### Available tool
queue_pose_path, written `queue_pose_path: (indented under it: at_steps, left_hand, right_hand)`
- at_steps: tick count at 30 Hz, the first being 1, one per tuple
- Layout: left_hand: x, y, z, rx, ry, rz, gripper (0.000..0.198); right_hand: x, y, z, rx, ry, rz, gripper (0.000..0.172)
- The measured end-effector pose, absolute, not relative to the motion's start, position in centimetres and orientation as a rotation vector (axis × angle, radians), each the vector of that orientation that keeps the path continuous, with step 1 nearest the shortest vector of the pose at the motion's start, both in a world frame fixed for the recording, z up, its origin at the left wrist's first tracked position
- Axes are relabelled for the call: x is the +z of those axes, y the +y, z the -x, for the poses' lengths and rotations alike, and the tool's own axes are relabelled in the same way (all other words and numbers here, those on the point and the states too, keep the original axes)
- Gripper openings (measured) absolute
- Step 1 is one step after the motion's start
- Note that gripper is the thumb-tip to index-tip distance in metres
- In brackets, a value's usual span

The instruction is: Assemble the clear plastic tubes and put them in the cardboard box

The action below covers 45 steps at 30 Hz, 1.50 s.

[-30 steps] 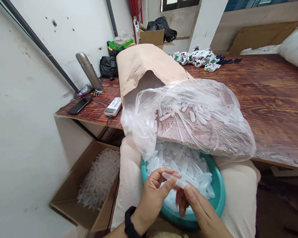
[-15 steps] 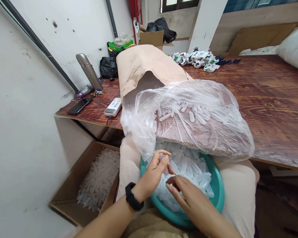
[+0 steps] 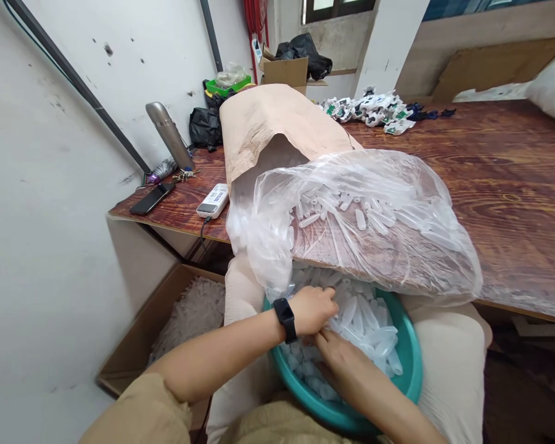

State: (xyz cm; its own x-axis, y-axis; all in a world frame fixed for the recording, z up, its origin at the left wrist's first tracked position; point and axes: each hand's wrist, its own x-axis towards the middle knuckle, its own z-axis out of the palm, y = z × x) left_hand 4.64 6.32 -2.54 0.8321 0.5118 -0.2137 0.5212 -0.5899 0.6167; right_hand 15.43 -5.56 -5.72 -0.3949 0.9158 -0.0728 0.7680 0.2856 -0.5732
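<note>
My left hand (image 3: 312, 309), a black watch (image 3: 285, 319) on its wrist, is over the teal basin (image 3: 414, 361) in my lap. Its fingers are curled closed, and whatever lies in them is hidden. Close below it, my right hand (image 3: 340, 354) dips toward the contents, its fingertips covered by the left hand. Small translucent white plastic tubes (image 3: 367, 320), rounded at one end, fill the basin. More tubes (image 3: 361, 219) lie inside a clear plastic bag (image 3: 425, 271), whose mouth hangs over the table edge above the basin.
The bag comes out of a tan paper sack (image 3: 263, 117) on the wooden table (image 3: 499, 160). A power bank (image 3: 213, 200), a phone (image 3: 152, 198) and a steel flask (image 3: 169, 135) are at left. On the floor, a cardboard box (image 3: 134, 333) contains similar tubes.
My left hand has moved right and turned knuckles up, its fingers curling in; the translucent piece seen in it earlier is out of sight. My right hand's fingers have slipped beneath it.
</note>
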Motion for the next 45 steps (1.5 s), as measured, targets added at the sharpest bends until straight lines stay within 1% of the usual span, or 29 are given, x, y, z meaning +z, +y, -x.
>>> queue_pose_path:
  at_steps: [2, 5, 7, 9, 10, 13, 15, 17, 19, 20, 24, 28, 30, 31, 34, 36, 38, 42, 45]
  left_hand:
    - [-2.5, 6.1, -4.1, 0.015, 0.759, -2.293, 0.021]
    - [-1.8, 5.4, -2.6, 0.112, 0.813, -2.224, 0.016]
    - [-1.2, 4.6, -1.4, 0.181, 0.86, -2.151, 0.022]
    - [-0.5, 3.6, -0.4, 0.226, 0.882, -2.071, 0.031]
    - [-0.3, 3.0, -0.1, 0.251, 0.881, -1.973, 0.033]
    - [0.0, 1.6, 0.0, 0.352, 0.831, -1.441, 0.037]
    - [0.0, 0.9, -0.2, 0.432, 0.773, -1.092, 0.045]
    - [0.3, 0.5, -0.3, 0.458, 0.739, -0.969, 0.053]
    - [0.8, 0.1, 0.0, 0.42, 0.752, -1.019, 0.054]
    - [1.1, 0.0, 0.3, 0.381, 0.778, -1.104, 0.051]
    - [1.7, -0.7, 1.5, 0.289, 0.896, -1.621, 0.031]
    - [1.0, -1.2, 1.9, 0.327, 0.885, -1.986, 0.021]
    - [0.7, -1.2, 1.9, 0.312, 0.865, -2.064, 0.02]
    - [0.7, -1.2, 1.9, 0.292, 0.854, -2.082, 0.02]
    - [1.0, -1.1, 1.9, 0.251, 0.842, -2.085, 0.021]
    - [1.2, -1.2, 2.0, 0.241, 0.843, -2.074, 0.02]
    - [1.2, -1.4, 2.0, 0.235, 0.825, -2.086, 0.02]
    - [0.9, -1.6, 1.9, 0.281, 0.755, -2.171, 0.017]
    - [1.0, -1.5, 1.9, 0.278, 0.744, -2.141, 0.017]
  right_hand:
    - [-5.2, -5.8, -15.9, 0.805, -2.278, 1.535, 0.045]
    - [-4.5, -6.2, -16.7, 0.842, -2.256, 1.498, 0.036]
    - [-4.2, -6.5, -17.5, 0.903, -2.136, 1.478, 0.028]
    - [-4.0, -6.8, -18.4, 1.031, -1.877, 1.49, 0.021]
    - [-3.9, -7.0, -18.7, 1.109, -1.714, 1.503, 0.022]
    - [-3.9, -7.3, -19.5, 1.279, -1.311, 1.524, 0.039]
    - [-3.9, -7.4, -19.6, 1.291, -1.157, 1.524, 0.043]
    - [-3.8, -7.5, -19.6, 1.24, -1.113, 1.531, 0.047]
    - [-3.8, -7.6, -19.7, 1.152, -1.197, 1.559, 0.049]
    - [-3.8, -7.7, -19.8, 1.1, -1.281, 1.582, 0.048]
    - [-3.5, -8.1, -20.2, 0.905, -1.699, 1.564, 0.037]
    - [-2.8, -8.5, -20.0, 0.867, -1.967, 1.409, 0.043]
    - [-2.3, -8.6, -19.9, 0.875, -1.979, 1.408, 0.042]
    - [-2.0, -8.6, -19.8, 0.882, -1.963, 1.419, 0.039]
    - [-1.5, -8.7, -19.7, 0.88, -1.878, 1.438, 0.022]
    - [-1.4, -8.9, -19.7, 0.863, -1.843, 1.411, 0.016]
    - [-1.3, -9.2, -19.7, 0.859, -1.838, 1.395, 0.016]
    - [-0.8, -9.7, -19.6, 0.862, -1.879, 1.399, 0.024]
    - [-0.3, -9.6, -19.7, 0.825, -1.878, 1.376, 0.021]
